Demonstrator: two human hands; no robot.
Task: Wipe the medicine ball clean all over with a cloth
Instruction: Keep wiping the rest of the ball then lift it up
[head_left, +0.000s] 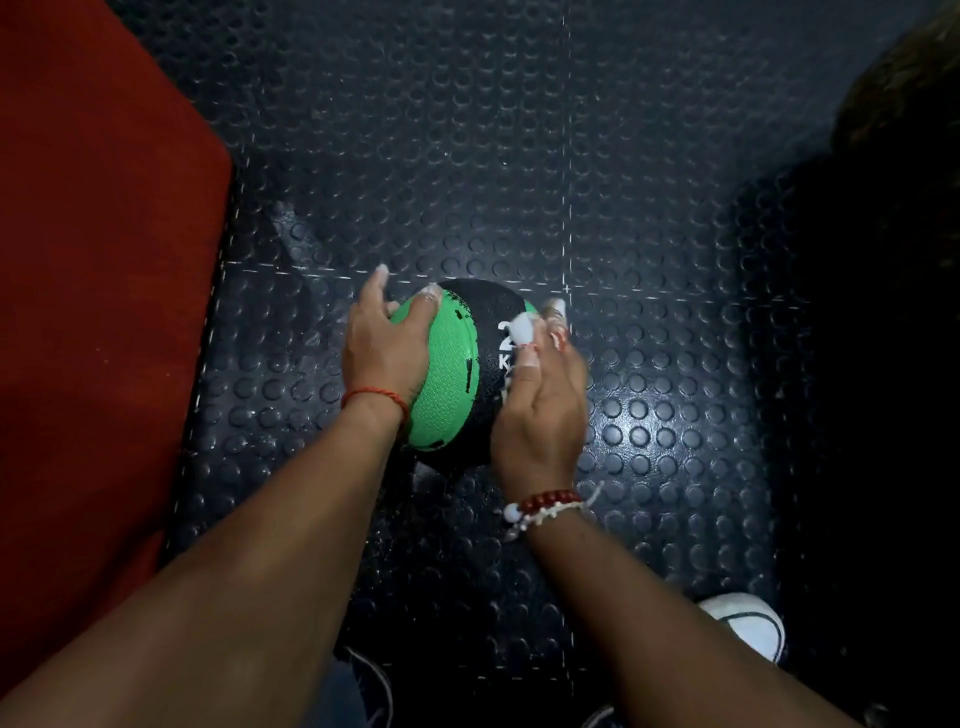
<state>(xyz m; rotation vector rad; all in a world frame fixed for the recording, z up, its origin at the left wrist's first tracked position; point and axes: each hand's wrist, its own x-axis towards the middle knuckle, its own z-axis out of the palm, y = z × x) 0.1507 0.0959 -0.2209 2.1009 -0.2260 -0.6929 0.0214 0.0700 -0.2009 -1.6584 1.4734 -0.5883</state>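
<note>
Dark studded rubber floor (467, 130) fills most of the frame, its tiles meeting in thin pale seams. One red mat (93, 260) runs down the left edge. One white shoe (748, 623) shows at the lower right.

One ball (452, 364) sits on the floor at the centre of the frame, just below where the seams cross. It is green with a broad black band, and white print on the band is partly hidden by my fingers. Both my hands are on it, one on each side.

My left hand (384, 348) cups the green left side of the ball, with the fingers curved round it and the thumb lying over the top. A single red thread (374, 392) circles that wrist.

My right hand (540, 410) is at the right side of the ball, over the black band. Its fingers are curled and pinch one small white cloth (524, 327) against the ball's upper right. This hand is slightly blurred, so I cannot tell how much of the cloth lies under the palm. One bracelet (545, 501) of red and white beads sits on that wrist.
</note>
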